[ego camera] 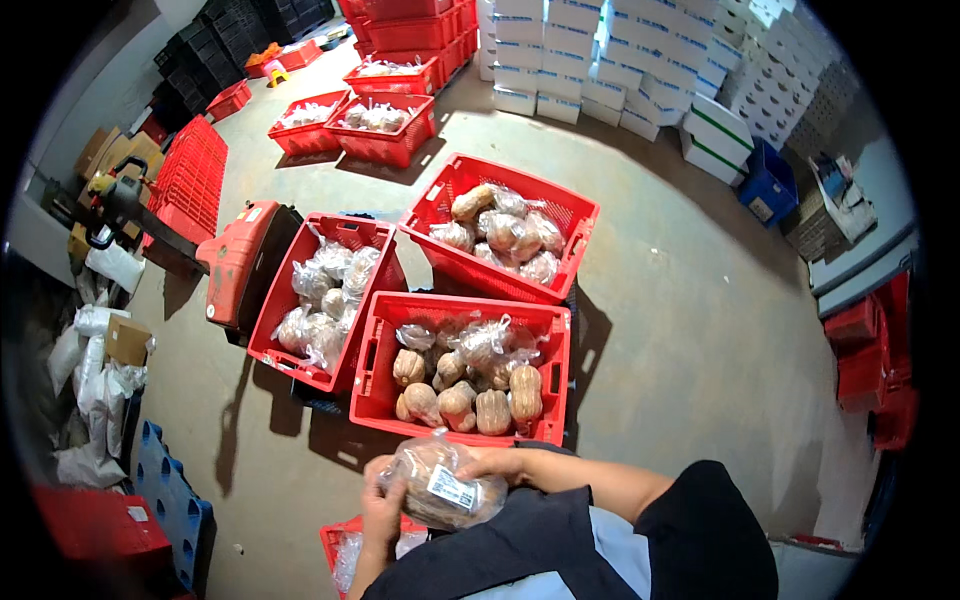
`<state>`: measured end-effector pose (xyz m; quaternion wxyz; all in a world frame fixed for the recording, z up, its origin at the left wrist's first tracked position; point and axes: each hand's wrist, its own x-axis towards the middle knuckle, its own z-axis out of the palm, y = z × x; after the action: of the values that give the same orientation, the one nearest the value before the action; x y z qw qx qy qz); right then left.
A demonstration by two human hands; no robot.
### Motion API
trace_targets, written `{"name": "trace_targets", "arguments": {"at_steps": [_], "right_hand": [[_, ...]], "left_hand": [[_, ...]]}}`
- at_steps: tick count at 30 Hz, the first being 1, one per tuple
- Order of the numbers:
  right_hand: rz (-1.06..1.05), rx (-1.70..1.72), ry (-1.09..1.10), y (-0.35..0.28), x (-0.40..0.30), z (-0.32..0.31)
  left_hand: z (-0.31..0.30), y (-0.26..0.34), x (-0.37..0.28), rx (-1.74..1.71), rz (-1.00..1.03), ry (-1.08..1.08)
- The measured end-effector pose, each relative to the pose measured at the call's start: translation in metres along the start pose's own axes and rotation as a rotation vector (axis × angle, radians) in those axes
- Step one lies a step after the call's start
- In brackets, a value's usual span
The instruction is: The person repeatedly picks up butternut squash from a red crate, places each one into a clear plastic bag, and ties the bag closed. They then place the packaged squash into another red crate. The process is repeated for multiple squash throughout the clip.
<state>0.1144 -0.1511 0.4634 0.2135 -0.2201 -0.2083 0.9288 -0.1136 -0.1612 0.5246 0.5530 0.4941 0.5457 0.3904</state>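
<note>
A clear plastic bag (pixel 420 457) with a tan butternut-type squash inside is held close to my body. It bears a white printed label (pixel 454 487). My left hand (pixel 384 499) grips the bag's left end, and my right hand (pixel 491 465) is on its upper right side, thumb near the label. Just beyond my hands stands a red plastic crate (pixel 461 300). Loose squashes (pixel 493 412) lie in its near half, with bagged ones (pixel 484 341) towards its far side. The underside of the held bag is hidden.
Two more red crates (pixel 319 221) (pixel 577 259) of bagged squash adjoin it. An orange-red pallet jack (pixel 244 255) stands at left, near a blue plastic pallet (pixel 169 495). Behind are white boxes (pixel 562 45) and stacked red crates (pixel 412 34). Another crate (pixel 330 544) sits below my left hand.
</note>
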Motion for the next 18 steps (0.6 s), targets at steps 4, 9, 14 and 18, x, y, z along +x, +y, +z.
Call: {"name": "trace_targets", "arguments": {"at_steps": [4, 9, 14, 18], "right_hand": [[-0.144, -0.084, -0.111, -0.013, 0.013, 0.001], [-0.122, -0.098, -0.007, -0.037, 0.007, -0.001], [-0.813, -1.304, 0.225, -0.051, -0.022, 0.040], [-0.891, -1.444, 0.458, -0.038, -0.013, 0.047]], "left_hand": [[0.008, 0.019, 0.000, 0.391, 0.395, 0.223], [0.019, 0.044, 0.005, 0.532, 0.558, 0.197], [0.054, 0.056, 0.009, 0.615, 0.461, 0.053], [0.069, 0.047, 0.009, 0.577, 0.415, 0.067]]}}
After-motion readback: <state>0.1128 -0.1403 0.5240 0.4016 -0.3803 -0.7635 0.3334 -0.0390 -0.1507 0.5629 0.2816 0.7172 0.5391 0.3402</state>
